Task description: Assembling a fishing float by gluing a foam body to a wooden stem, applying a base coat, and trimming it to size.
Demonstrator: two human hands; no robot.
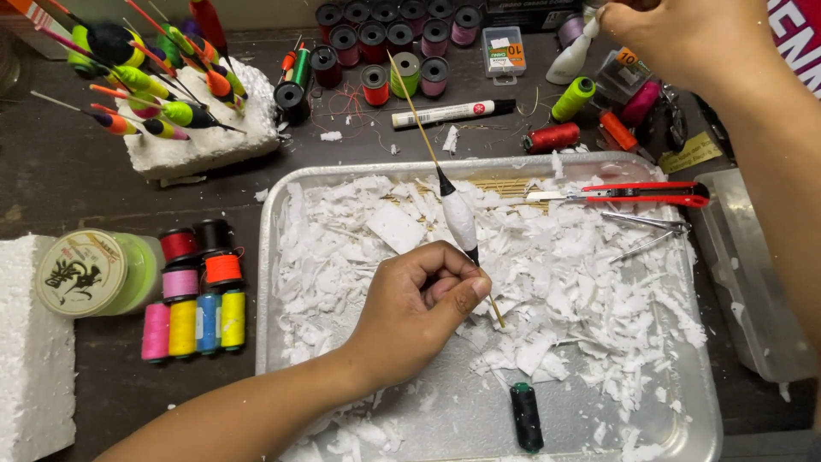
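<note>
My left hand (416,304) pinches a thin wooden stick that carries a white foam float body (459,217) with black ends, held tilted over a metal tray (282,222). White foam shavings (564,274) cover most of that tray. My right hand (676,38) is raised at the top right with its fingers closed near a small white bottle (571,58); what it holds is partly cut off by the frame edge. A dark green thread spool (526,417) lies in the tray near the front.
A red utility knife (641,193) and tweezers (646,227) lie at the tray's right side. A foam block (201,137) stuck with several painted floats stands at the back left. Coloured thread spools (195,299), a line reel (90,272), a marker (453,112) and a clear plastic box (748,274) surround the tray.
</note>
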